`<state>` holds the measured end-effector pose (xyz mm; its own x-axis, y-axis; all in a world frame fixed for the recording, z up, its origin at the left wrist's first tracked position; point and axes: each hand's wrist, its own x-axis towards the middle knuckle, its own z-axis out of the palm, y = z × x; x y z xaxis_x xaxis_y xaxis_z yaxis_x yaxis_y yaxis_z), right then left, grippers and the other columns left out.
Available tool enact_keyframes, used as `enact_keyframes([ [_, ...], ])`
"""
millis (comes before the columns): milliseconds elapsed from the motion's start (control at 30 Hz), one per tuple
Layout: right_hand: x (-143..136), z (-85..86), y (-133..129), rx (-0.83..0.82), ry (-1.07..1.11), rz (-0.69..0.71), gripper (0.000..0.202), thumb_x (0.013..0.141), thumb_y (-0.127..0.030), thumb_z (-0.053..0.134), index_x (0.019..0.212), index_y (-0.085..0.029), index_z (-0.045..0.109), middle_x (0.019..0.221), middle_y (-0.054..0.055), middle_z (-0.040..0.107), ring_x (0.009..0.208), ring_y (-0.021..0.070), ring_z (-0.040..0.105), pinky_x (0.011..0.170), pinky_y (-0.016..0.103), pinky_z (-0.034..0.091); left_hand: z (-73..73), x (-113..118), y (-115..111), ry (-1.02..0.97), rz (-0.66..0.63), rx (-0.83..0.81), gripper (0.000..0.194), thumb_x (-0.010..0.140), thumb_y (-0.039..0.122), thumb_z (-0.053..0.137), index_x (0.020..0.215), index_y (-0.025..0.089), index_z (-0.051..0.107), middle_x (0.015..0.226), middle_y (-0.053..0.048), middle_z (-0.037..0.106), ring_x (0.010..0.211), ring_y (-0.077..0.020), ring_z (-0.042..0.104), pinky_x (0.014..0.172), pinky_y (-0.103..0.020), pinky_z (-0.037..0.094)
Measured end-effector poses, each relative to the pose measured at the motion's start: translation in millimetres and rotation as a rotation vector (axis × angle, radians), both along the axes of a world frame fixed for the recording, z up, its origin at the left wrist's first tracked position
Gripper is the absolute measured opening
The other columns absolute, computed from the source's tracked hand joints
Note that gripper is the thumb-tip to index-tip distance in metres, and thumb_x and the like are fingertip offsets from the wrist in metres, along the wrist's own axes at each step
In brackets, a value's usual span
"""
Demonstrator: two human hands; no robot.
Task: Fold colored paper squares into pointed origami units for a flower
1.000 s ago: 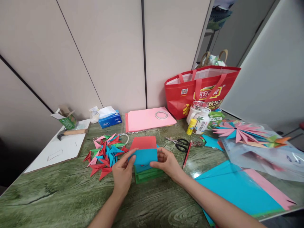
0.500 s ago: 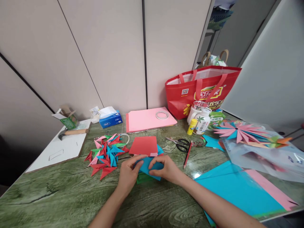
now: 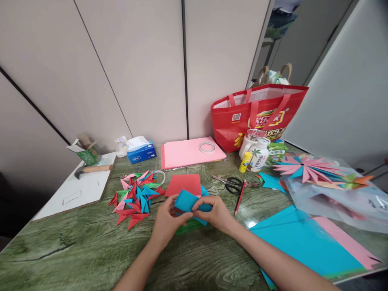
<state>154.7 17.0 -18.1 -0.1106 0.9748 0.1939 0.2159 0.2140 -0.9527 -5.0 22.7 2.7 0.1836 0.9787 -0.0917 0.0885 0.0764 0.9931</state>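
Between my two hands is a piece of blue paper [image 3: 186,201], bent or folded and tilted above the table. My left hand [image 3: 167,216] grips its left side, thumb along the lower edge. At its right side my right hand [image 3: 214,211] pinches the paper between thumb and fingers. Just behind lies red paper [image 3: 183,184], with more blue sheets partly hidden under it. Green paper [image 3: 189,227] shows beneath my hands. To the left is a pile of folded paper pieces [image 3: 138,198] in red, blue, pink and green.
Scissors [image 3: 228,183] and a red pencil [image 3: 240,198] lie right of my hands. Pink sheets [image 3: 188,152] with a ring on top lie behind. Farther right are a glue stick [image 3: 245,162], a red bag [image 3: 227,127] and large blue paper [image 3: 306,242]. A hammer [image 3: 92,169] rests at left.
The blue paper has been raised and turned, so its upper corner now stands up between my hands. My left fingers have shifted behind it, and my right hand has moved slightly.
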Motion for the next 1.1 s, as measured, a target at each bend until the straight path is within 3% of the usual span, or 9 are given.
enact_keyframes([
  [100,-1,-0.8,0,0.012,-0.022,0.021,0.003,0.061,-0.014,0.065,0.059,-0.017,0.065,0.061,0.001,0.066,0.059,0.0147,0.058,0.059,0.024,0.043,-0.9,4,-2,0.008,-0.028,-0.073,0.03,0.052,0.018,0.072,0.075,0.013,0.055,0.055,0.0,0.064,0.05,-0.0177,0.061,0.045,-0.026,0.05],
  [200,-1,-0.2,-1,0.012,-0.04,0.037,0.005,0.061,-0.012,0.064,0.061,-0.017,0.065,0.061,0.0,0.065,0.06,0.0144,0.057,0.059,0.023,0.043,0.5,3,-3,0.008,-0.019,-0.102,0.027,0.051,0.019,0.072,0.072,0.012,0.056,0.052,0.0,0.065,0.049,-0.0182,0.062,0.05,-0.028,0.052],
  [500,3,3.7,0,0.0,-0.061,0.059,0.007,0.061,-0.012,0.062,0.066,-0.017,0.064,0.067,0.0,0.065,0.064,0.014,0.056,0.063,0.023,0.042,5.8,-6,0,-0.126,-0.139,-0.17,0.027,0.058,0.027,0.072,0.077,0.011,0.062,0.067,-0.005,0.07,0.064,-0.0215,0.066,0.068,-0.035,0.053],
  [967,8,7.6,2,-0.024,-0.052,0.04,0.013,0.059,-0.012,0.062,0.071,-0.018,0.063,0.069,-0.002,0.064,0.064,0.0141,0.056,0.062,0.023,0.041,8.8,-14,6,-0.246,-0.171,-0.178,0.02,0.065,0.03,0.066,0.073,0.013,0.064,0.069,-0.004,0.069,0.067,-0.02,0.066,0.072,-0.035,0.052],
  [1100,9,9.4,2,0.005,-0.042,0.059,0.017,0.059,-0.011,0.061,0.075,-0.018,0.06,0.075,-0.002,0.061,0.071,0.0147,0.055,0.067,0.024,0.04,12.1,-13,5,-0.17,-0.157,-0.115,0.03,0.066,0.031,0.065,0.091,0.014,0.058,0.072,-0.003,0.069,0.067,-0.0187,0.065,0.073,-0.035,0.051],
])
